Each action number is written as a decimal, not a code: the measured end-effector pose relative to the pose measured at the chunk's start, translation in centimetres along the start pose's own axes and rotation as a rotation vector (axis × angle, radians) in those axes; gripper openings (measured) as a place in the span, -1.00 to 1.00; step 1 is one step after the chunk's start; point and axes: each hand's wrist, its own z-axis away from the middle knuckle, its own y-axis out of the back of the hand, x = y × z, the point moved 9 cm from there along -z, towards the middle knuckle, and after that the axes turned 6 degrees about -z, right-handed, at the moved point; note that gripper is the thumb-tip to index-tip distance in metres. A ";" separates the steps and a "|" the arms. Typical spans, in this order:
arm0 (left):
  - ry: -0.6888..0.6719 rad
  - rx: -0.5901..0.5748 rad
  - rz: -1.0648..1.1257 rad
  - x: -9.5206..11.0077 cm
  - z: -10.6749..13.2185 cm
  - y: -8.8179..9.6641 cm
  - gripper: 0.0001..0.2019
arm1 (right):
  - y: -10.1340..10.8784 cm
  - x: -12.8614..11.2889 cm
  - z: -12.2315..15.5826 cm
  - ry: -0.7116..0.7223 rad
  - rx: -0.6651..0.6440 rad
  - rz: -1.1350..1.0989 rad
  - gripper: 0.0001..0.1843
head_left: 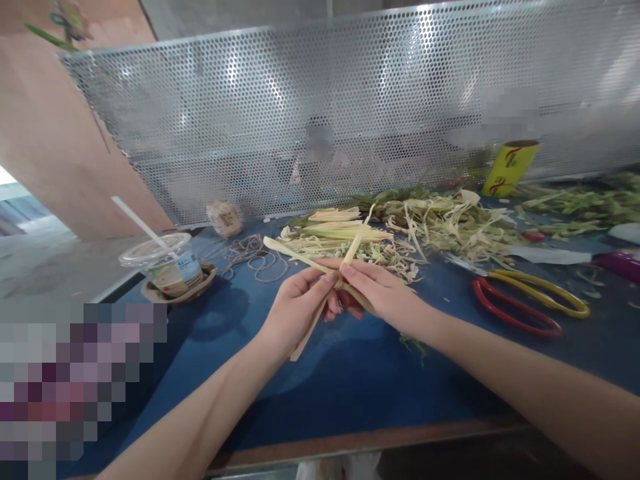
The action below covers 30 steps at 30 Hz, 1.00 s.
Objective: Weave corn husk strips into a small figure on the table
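Note:
Pale yellow-green leaf strips (359, 245) cross between my two hands above the blue table. My left hand (303, 303) is closed on them, thumb on top; one strip end sticks out to the upper left and another hangs below. My right hand (373, 283) pinches the strips from the other side, with one end pointing up past the fingers. Where the strips cross is partly hidden by my fingertips. Just behind my hands lies a pile of similar cut strips (345, 230), with small shredded bits beside it.
Scissors with red and yellow handles (520, 300) lie to the right, near a purple-handled knife (620, 265). Leafy scraps (450, 220) and a yellow tube (510, 168) are farther back. At left stand a lidded cup with a straw (173, 270) and tangled cord (255, 257). A perforated metal panel (350, 100) borders the back.

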 end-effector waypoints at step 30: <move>-0.019 -0.018 -0.280 0.7 1.0 -0.4 -0.74 | 3.5 -1.6 0.3 -0.017 0.184 0.186 -0.70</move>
